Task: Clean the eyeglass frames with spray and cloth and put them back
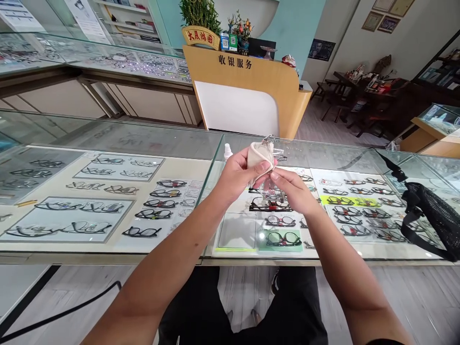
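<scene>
Cream cloth [260, 157] between seemingly curled hands [235, 176] [295, 190]

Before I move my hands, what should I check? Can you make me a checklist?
1. Cream soft cloth held: ok, your left hand grips it.
2. Right hand close by to help: ok, its fingertips are at the cloth's lower edge.
3. Thin shiny wire-like piece held safely: cannot tell, the cloth and fingers hide how it is gripped.
4. Room around the left hand: not ok, I think; the white plastic spray bottle looks very near it.
5. Black mesh bag out of the way: ok, it lies far to your right.
</scene>
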{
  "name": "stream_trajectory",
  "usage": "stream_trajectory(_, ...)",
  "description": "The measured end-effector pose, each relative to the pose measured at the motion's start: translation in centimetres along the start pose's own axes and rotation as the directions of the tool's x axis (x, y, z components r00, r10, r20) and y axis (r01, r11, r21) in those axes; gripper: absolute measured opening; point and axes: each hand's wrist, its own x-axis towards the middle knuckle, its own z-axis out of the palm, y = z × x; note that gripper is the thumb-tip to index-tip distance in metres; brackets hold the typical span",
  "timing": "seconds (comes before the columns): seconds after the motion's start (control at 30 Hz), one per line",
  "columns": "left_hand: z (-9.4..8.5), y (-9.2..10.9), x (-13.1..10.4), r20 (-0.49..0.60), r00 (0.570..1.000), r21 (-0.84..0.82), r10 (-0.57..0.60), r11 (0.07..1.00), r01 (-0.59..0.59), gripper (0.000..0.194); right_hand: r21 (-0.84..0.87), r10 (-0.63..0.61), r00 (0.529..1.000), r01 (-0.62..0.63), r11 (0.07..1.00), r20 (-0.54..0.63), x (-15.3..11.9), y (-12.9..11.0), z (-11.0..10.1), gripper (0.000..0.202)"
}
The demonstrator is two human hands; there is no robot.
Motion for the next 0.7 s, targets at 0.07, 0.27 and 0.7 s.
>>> stream_trajectory(0.07, 0.2, -0.2, 0.0, -0.045, 0.999, -0.006, 0.006, 1.0, -0.006, 0.051, -0.059, -0.006, 1.0, 0.006, 0.998, 0.0, -0.1, 0.0, 0.2, 0.057)
stream_trajectory(0.27, -0.5, -0.7, 0.5, 0.016, 0.998, -0.073, -0.057, 0.996, 0.058, 0.057, -0.122, -0.018, 1.0, 0.015, 0.992, -0.022, 0.0, 0.2, 0.2, 0.055)
stream_trajectory(0.7, -0.2, -0.1, 0.0, 0.021, 1.0, 0.005, 0.023, 1.0, -0.023, 0.051, -0.008, -0.004, 0.996, 0.004, 1.0, -0.086, -0.1, -0.1, 0.6, 0.055)
